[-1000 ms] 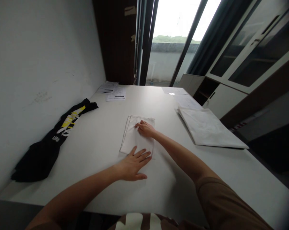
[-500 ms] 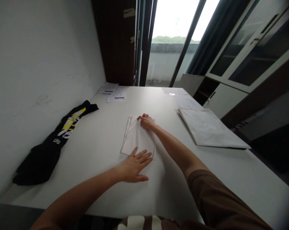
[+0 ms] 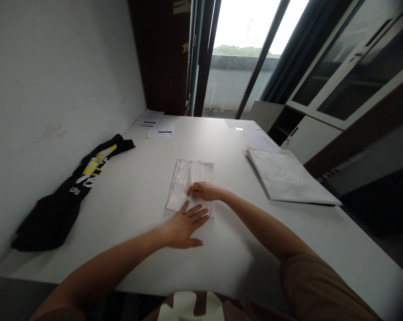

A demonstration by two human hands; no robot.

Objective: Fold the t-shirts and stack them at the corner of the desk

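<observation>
A thin, pale plastic bag or sheet (image 3: 196, 170) lies flat on the white table (image 3: 148, 178), with layered edges showing along its left side. My left hand (image 3: 184, 225) is spread over the near edge of this sheet, fingers apart, palm down. Just beyond it, my right hand (image 3: 203, 191) rests on the middle of the sheet with its fingers curled inward. Whether those fingertips pinch any of the plastic cannot be made out.
Against the left wall lies a folded black garment (image 3: 57, 214) with yellow and white print. Printed papers (image 3: 161, 127) sit at the far left. A stack of large white sheets or bags (image 3: 291, 176) lies on the right, near a cabinet (image 3: 311, 138).
My right hand has moved from the far edge of the sheet back toward me, to its middle. My left hand has stayed spread at the near edge. The view has shifted slightly.
</observation>
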